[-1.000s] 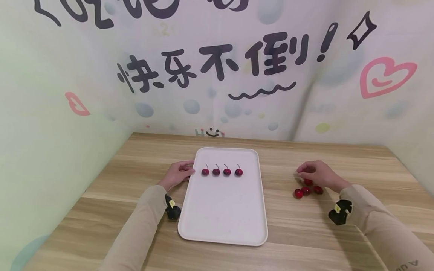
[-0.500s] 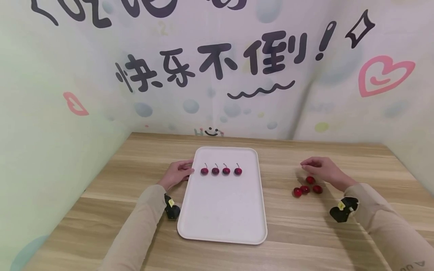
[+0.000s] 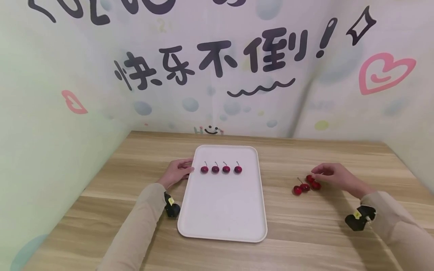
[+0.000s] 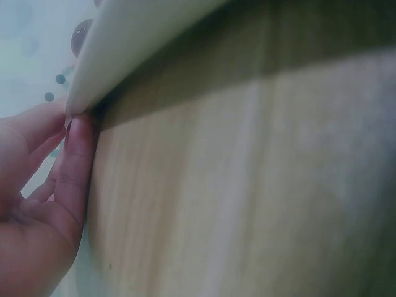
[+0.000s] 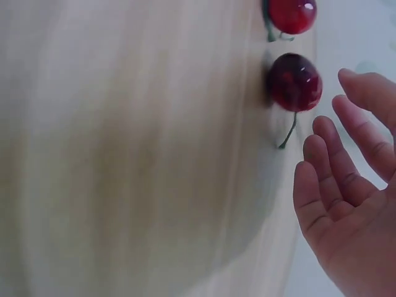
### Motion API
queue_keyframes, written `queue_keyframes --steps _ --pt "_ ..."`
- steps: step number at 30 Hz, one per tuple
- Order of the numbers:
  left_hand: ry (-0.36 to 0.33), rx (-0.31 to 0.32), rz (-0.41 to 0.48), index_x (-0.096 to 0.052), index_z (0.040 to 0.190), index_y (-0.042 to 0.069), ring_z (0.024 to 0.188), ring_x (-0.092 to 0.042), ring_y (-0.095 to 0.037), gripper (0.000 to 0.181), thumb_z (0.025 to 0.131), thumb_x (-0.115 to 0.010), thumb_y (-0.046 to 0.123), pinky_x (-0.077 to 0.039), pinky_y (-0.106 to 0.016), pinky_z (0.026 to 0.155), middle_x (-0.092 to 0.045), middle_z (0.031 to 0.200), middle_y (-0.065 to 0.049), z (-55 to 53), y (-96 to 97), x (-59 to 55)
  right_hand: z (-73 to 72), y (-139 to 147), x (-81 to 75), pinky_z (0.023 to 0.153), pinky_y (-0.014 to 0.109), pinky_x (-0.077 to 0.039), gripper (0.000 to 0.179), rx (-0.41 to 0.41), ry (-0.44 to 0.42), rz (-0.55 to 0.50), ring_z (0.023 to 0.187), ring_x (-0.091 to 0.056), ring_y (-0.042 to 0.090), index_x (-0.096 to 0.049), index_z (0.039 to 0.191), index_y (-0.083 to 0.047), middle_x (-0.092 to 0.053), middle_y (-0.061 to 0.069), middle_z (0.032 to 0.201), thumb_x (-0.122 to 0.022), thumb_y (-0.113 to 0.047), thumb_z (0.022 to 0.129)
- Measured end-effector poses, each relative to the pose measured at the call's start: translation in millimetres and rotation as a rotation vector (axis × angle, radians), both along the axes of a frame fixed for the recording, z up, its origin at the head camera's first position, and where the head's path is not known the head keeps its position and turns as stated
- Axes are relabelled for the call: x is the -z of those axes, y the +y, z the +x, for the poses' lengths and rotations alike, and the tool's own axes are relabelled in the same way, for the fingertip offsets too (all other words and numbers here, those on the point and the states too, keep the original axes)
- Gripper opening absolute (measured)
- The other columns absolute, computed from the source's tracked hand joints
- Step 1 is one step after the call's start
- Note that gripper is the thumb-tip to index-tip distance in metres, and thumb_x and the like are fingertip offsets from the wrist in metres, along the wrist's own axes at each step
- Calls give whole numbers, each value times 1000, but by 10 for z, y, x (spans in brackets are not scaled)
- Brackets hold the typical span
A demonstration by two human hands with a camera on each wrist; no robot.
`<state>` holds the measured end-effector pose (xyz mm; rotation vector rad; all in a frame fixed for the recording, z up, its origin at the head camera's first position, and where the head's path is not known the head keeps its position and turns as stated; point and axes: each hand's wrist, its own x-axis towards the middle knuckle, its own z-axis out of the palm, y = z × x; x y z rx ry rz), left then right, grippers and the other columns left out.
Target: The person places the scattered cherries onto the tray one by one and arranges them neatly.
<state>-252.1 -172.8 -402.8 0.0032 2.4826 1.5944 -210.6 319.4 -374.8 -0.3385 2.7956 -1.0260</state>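
Head view: a white rectangular tray with rounded corners and a low raised rim lies lengthwise, near to far, on a brown wood-grain table. Four glossy dark-red round cherries with thin stems stand in a left-to-right row across the tray's far half, their stems pointing to the far side; the rightmost sits slightly farther from its neighbour than the others do.

The person's left hand pinches the tray's left edge toward the far end, and the left wrist view shows the digits closed on the rim.

Well to the right of the tray, four loose shiny red cherries lie close together on the table, one with its stem rising to the far left. The right hand is just beside them, fingertips over the far side of the cluster. Its fingers are spread and gently bent, with a gap to the thumb, gripping nothing; whether a fingertip touches a cherry I cannot tell.

Both arms wear beige long sleeves, with a small black wrist camera below each cuff. Behind the table hangs a pale printed backdrop with black characters and pink hearts.
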Motion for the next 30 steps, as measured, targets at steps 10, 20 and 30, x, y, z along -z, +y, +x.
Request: queue_keyframes --steps 10,20,30 --pt "-3 0 18 -45 128 2 80 -59 -15 43 86 -56 6 -52 -26 71 -56 106 -20 -13 3 -8 198 156 58 66 22 -48 34 44 -26 21 86 -55 16 -60 105 1 -61 13 98 -58 -28 86" --pt "-16 0 26 -46 128 3 81 -59 -15 43 86 -57 8 -52 -26 72 -56 107 -20 -14 -1 10 262 205 118 60 24 -49 44 88 -113 -59 74 -51 10 -55 110 3 -60 14 101 -59 -32 85" --pt "-17 0 21 -46 128 3 82 -59 -16 44 86 -57 8 -52 -26 72 -56 106 -19 -18 -5 14 239 181 162 57 24 -47 44 129 -140 -84 70 -49 10 -56 108 3 -61 11 98 -59 -33 84"
